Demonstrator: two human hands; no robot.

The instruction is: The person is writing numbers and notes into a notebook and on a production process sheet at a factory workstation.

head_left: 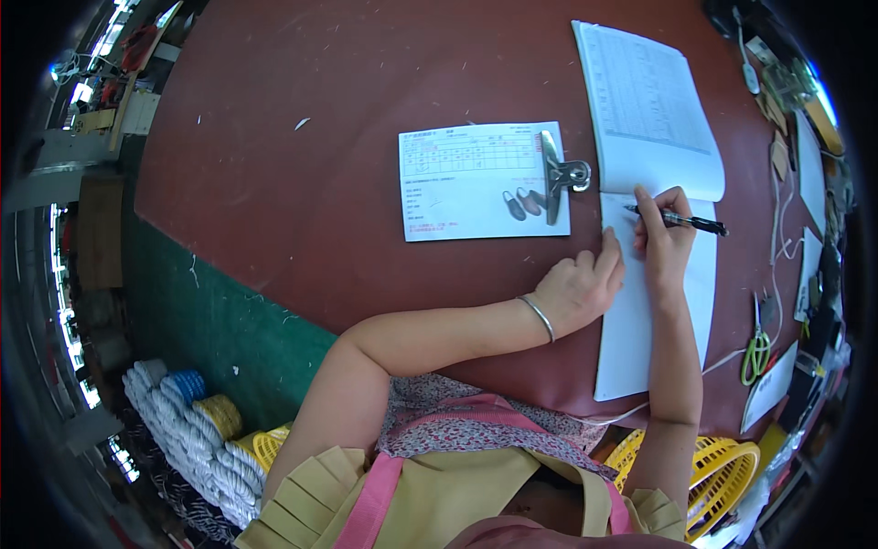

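An open notebook [624, 343] lies on the dark red table [302, 174], its upper page filled with a printed or written grid and its lower page mostly white. Over the top of that lower page, my right hand [666, 240] grips a black pen [697, 222], its tip pointing left near the page. My left hand [583, 285] rests at the notebook's left edge, fingers partly bent and the fingertips on the page, holding nothing. A silver bangle circles the left wrist. Left of the notebook lies a printed form [476, 197] with pictures of shoes, held by a metal bulldog clip [552, 178].
Green-handled scissors [756, 355] lie at the table's right side, among papers, cords and a white cable. Below the table edge stands a yellow plastic basket [722, 485]. Bundles of grey-white cord [197, 439] are at the lower left, over the green floor [219, 320].
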